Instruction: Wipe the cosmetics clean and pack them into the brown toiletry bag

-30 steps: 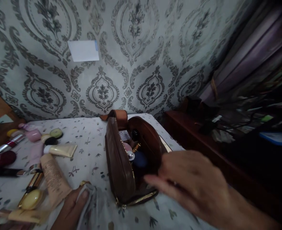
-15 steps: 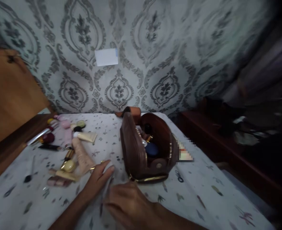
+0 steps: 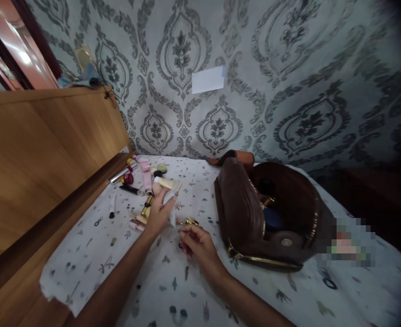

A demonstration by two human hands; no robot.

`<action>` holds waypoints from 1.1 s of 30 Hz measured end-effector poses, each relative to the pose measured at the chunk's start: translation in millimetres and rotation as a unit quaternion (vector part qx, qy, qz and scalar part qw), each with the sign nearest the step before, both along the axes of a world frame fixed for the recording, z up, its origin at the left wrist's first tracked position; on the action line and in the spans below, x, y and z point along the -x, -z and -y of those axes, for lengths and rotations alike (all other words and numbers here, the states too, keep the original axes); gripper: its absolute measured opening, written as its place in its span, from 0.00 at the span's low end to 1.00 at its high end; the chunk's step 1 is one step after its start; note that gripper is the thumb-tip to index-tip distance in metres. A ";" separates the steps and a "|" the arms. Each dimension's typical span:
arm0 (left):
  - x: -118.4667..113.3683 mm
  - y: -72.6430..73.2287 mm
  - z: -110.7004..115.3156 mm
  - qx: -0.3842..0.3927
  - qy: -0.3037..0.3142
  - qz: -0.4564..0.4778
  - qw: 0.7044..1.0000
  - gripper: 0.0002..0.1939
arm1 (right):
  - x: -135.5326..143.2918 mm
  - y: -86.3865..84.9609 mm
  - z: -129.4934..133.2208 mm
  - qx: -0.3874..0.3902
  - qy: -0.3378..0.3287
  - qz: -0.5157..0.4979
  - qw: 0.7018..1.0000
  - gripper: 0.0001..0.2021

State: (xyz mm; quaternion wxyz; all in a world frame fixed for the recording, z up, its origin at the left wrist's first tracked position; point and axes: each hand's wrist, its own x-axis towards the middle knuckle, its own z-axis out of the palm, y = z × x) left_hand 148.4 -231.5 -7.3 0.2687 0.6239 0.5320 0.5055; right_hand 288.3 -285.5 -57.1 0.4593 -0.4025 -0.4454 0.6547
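Observation:
My left hand (image 3: 158, 215) is closed around a thin, crumpled white piece that looks like a tissue (image 3: 171, 211), over the near edge of a spread of cosmetics. To its right, my right hand (image 3: 198, 245) has its fingers curled and pinched low over the cloth; what they hold, if anything, is hidden. Just beyond those fingertips lies a small gold object (image 3: 191, 221), perhaps a watch. A cream tube (image 3: 168, 183) lies past my left hand, beside a pink tube (image 3: 147, 181). An open brown bag (image 3: 239, 204) stands on the right, with a dark blue item (image 3: 273, 219) inside.
A patterned white cloth (image 3: 176, 281) covers the surface. A black pencil-like item (image 3: 131, 189), a silver tube (image 3: 120, 175) and a brush (image 3: 112, 206) lie on the left, near a wooden board (image 3: 51, 131). A black hair tie (image 3: 330, 284) lies right of the bag.
The view has swung left, so the bag appears farther right. My left hand has lifted over the cosmetics with the white piece; the gold object now shows on the cloth between my hands.

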 end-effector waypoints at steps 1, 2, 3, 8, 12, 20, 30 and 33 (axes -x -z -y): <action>10.9 -3.6 -4.5 -0.012 -0.031 -0.024 0.999 0.13 | 0.3 2.4 -0.4 0.002 0.007 -0.015 1.000 0.17; 23.0 -6.6 -9.1 -0.023 -0.071 -0.060 0.995 0.15 | -0.1 4.7 -0.6 -0.001 0.012 -0.029 0.999 0.18; 36.1 -9.0 -13.6 -0.025 -0.102 -0.081 0.991 0.18 | -0.8 6.9 -0.7 -0.006 0.016 -0.042 0.999 0.19; 95.3 -10.4 -21.0 0.051 -0.149 -0.187 0.970 0.24 | -3.7 15.0 0.1 -0.029 0.040 -0.074 0.996 0.23; 109.1 -4.5 -4.7 0.148 -0.134 -0.310 0.929 0.19 | -3.6 15.3 2.0 -0.039 0.046 -0.063 0.996 0.23; 98.3 -2.0 5.8 0.256 -0.109 -0.432 0.858 0.18 | -11.4 12.2 4.8 -0.172 0.202 0.109 0.958 0.14; 117.8 13.7 -3.0 0.236 -0.115 -0.387 0.884 0.17 | -15.1 24.1 1.1 -0.220 0.183 0.236 0.929 0.15; 128.3 20.0 -5.3 0.215 -0.122 -0.330 0.911 0.17 | -16.0 23.6 0.6 -0.223 0.179 0.233 0.929 0.14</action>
